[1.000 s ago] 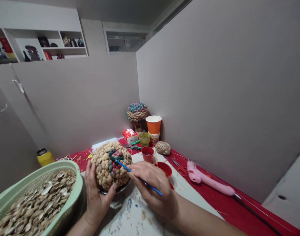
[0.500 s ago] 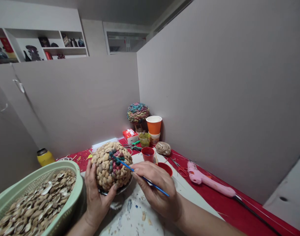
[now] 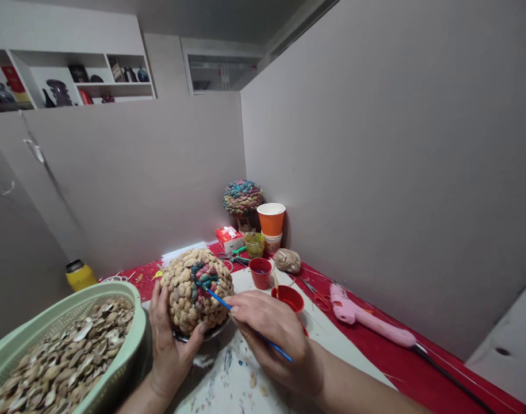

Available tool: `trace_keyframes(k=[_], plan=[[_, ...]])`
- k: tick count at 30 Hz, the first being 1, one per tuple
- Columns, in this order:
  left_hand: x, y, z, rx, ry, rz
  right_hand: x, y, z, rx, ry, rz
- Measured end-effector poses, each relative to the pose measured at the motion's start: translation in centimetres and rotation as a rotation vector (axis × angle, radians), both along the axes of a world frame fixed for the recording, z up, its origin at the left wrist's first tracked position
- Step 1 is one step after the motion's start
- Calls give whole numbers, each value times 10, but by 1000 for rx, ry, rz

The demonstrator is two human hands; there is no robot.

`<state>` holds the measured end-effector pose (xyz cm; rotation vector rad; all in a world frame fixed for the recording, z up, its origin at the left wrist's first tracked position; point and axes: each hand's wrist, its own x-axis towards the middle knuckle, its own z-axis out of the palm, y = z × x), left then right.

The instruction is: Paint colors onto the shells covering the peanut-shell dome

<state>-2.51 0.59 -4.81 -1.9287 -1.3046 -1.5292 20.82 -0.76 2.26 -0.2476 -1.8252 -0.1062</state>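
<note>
A dome covered in tan shells sits tilted in front of me, with a patch of teal and pink paint near its middle. My left hand grips its left and lower side, thumb at the front rim, fingers behind. Pinched in my right hand is a thin blue paintbrush, its tip touching the painted patch. A dark rim shows under the dome. Just right of it stand a red cup with dark liquid and a red dish.
On the left, a green basket holds many shells. A pink glue gun, scissors and a twine ball lie right. Behind are an orange cup, a painted shell dome and a yellow bottle.
My right hand and the brush have shifted slightly, the brush tip moving a little right and down on the painted patch. My left hand keeps its hold on the dome.
</note>
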Motion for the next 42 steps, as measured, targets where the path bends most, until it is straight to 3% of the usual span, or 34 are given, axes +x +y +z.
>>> trace_keyframes(k=[42], plan=[[2, -4, 3, 16, 29, -23, 0, -3, 2, -34, 43, -15]])
